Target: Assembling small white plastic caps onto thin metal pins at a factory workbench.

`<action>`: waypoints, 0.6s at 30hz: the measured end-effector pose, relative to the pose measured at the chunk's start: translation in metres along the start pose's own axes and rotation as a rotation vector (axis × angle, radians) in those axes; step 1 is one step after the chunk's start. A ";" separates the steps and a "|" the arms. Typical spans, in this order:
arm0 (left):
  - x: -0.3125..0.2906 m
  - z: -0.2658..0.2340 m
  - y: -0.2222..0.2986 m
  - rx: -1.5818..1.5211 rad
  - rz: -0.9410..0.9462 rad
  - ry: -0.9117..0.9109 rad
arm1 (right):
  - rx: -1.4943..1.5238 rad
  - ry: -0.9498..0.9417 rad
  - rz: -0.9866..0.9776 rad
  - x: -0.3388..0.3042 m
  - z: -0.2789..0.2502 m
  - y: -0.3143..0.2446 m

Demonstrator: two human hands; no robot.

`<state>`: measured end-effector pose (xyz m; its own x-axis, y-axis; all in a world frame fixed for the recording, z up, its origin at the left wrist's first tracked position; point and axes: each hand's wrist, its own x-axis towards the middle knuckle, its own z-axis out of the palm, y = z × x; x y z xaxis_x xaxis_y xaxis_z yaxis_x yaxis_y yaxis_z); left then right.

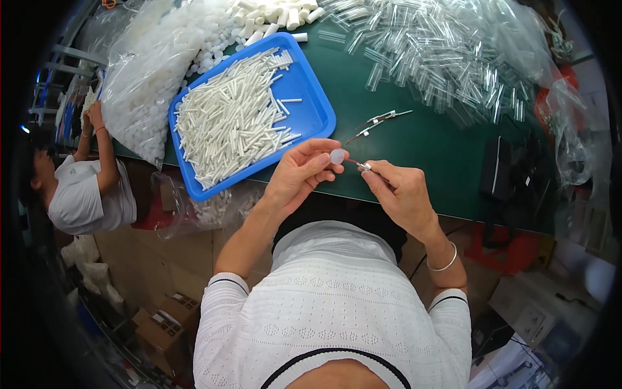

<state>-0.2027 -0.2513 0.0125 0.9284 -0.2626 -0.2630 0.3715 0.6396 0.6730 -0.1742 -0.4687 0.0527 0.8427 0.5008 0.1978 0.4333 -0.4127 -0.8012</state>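
Observation:
Between the thumb and fingers of my left hand (304, 170) is a small round whitish translucent cap (337, 156). My right hand (402, 194) pinches a slim metal hand tool (365, 166) with a white band, and its thin reddish tip reaches to the cap. Whether the tip is inside the cap or only against it, I cannot tell. Both hands are close together over the table's near edge. Just beyond them lie two similar slim tools (379, 120) with white bands. A blue tray (315, 111) of short white sticks (223, 117) stands beside my left hand.
Clear tubes (447, 65) are heaped at the back right of the green table (414, 155). White cylinders (278, 16) lie at the back, near a bag of translucent caps (146, 84). A black object (495, 168) is at right. Another person (91, 188) works at left.

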 end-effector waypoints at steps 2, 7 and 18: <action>0.000 0.001 0.000 0.009 0.001 0.004 | 0.023 -0.011 0.003 0.000 0.000 0.000; -0.002 0.007 -0.001 0.110 0.057 0.032 | 0.004 -0.015 0.000 0.002 0.000 -0.006; 0.003 0.011 -0.028 0.137 0.273 -0.024 | -0.045 0.052 -0.146 0.005 0.016 0.000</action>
<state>-0.2107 -0.2776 0.0006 0.9926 -0.1131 -0.0443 0.1026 0.5858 0.8039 -0.1750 -0.4541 0.0451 0.7847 0.5186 0.3397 0.5649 -0.3725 -0.7363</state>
